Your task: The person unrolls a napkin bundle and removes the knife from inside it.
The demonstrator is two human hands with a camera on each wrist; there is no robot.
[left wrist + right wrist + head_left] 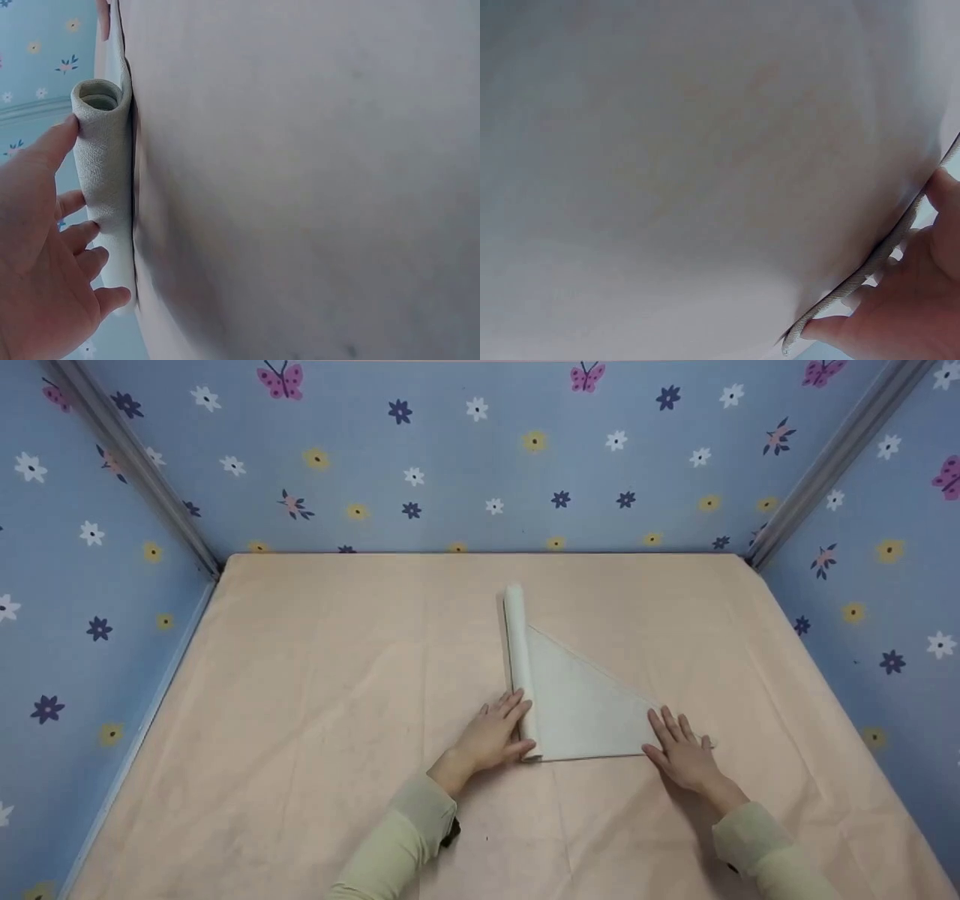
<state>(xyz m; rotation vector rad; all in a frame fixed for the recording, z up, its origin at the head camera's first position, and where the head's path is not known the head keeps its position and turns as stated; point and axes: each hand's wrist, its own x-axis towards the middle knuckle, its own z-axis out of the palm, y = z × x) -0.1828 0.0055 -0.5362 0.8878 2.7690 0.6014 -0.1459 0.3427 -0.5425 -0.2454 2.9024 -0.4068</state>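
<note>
Pale cloth [589,705], part-rolled — left hand [489,736] at the tube [516,652], right hand [686,757] on the flap [577,712].
From my end, the cloth lies on the table [322,697]: a hollow, finely textured tube running away from the left hand, and a flat flap with a slanting far edge, narrowing toward the right hand. I read the left fingers as spread and loosely bent, only touching the tube's near end — the right ones outstretched, resting over the flap's narrow end.
</note>
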